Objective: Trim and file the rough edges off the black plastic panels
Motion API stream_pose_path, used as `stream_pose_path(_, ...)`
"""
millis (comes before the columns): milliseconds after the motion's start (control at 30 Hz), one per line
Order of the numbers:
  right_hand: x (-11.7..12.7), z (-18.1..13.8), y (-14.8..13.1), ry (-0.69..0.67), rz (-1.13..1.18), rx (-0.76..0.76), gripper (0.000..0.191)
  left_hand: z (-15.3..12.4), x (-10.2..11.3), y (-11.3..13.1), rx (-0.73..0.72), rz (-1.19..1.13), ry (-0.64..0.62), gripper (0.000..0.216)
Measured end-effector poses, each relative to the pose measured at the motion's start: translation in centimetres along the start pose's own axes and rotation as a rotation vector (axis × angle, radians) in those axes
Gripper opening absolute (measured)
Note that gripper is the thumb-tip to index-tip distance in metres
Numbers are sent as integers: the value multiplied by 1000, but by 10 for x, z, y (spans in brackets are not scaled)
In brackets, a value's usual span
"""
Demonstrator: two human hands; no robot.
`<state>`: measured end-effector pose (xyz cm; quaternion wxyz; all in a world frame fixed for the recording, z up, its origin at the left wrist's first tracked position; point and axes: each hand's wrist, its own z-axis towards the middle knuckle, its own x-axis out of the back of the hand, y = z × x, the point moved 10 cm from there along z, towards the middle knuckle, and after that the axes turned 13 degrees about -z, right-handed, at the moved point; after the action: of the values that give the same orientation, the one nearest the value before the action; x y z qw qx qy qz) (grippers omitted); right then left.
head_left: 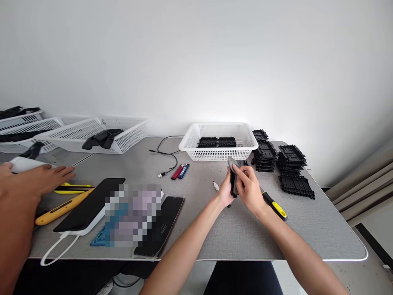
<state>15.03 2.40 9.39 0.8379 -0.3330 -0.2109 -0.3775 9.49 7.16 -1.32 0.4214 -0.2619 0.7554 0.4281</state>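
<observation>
My left hand point(226, 191) is closed around a black plastic part point(233, 189), held upright just over the table. My right hand point(250, 189) presses against the same part, its fingers closed on a dark grey rounded piece point(233, 164) whose kind I cannot make out. Beneath my right wrist lies a black and yellow tool handle point(278, 208); its front end is hidden. A white pen-like object point(215, 186) rests left of my left hand. Behind both hands stands a white basket point(219, 155) with flat black toothed panels point(217, 141) in it.
Stacks of black panels point(265, 155) stand at right, near a single panel point(296, 186). Two lighters point(180, 171), a USB cable point(168, 153), phones point(166, 225) and a yellow cutter point(64, 207) lie leftward. Another person's hand point(37, 180) is at far left, before more baskets point(130, 137).
</observation>
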Motion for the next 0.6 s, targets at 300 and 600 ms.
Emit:
stream_pose_path(300,-31,-14,-33,-381,-27,246,42,3,11,43,-153,-126,21,46)
stream_pose_path(600,21,-9,2,224,156,-46,40,2,4,46,-209,10,-24,61)
